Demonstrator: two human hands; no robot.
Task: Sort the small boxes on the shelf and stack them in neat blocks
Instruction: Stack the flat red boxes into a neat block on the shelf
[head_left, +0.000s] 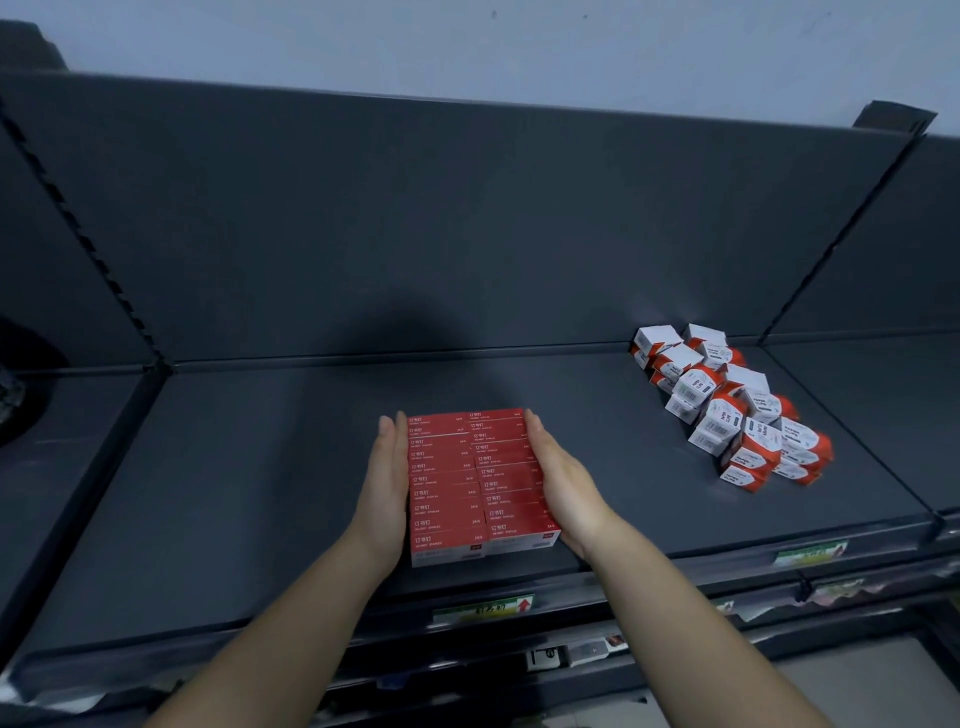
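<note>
Left hand (387, 488) and right hand (558, 483), both flat with fingers straight and together, press against the two long sides of the red block (478, 478); neither curls round it. The red block rests on the dark shelf (260, 467), its near end just behind the shelf's front lip and its far end well short of the back panel (415, 234). Its long axis runs from front lip to back panel. It is built of two side-by-side columns of flat boxes, printed tops upward, each box lying crosswise to that axis; the right column sits slightly askew from the left. Bare shelf surface lies to the left of the block, behind it, and to its right. Farther right, well apart from the block, a loose pile of white-and-red boxes (727, 405) reaches from near the back panel toward the front, its boxes tilted at differing angles. Below and in front of the block a price label (483, 608) is fixed to the shelf's front rail.
</note>
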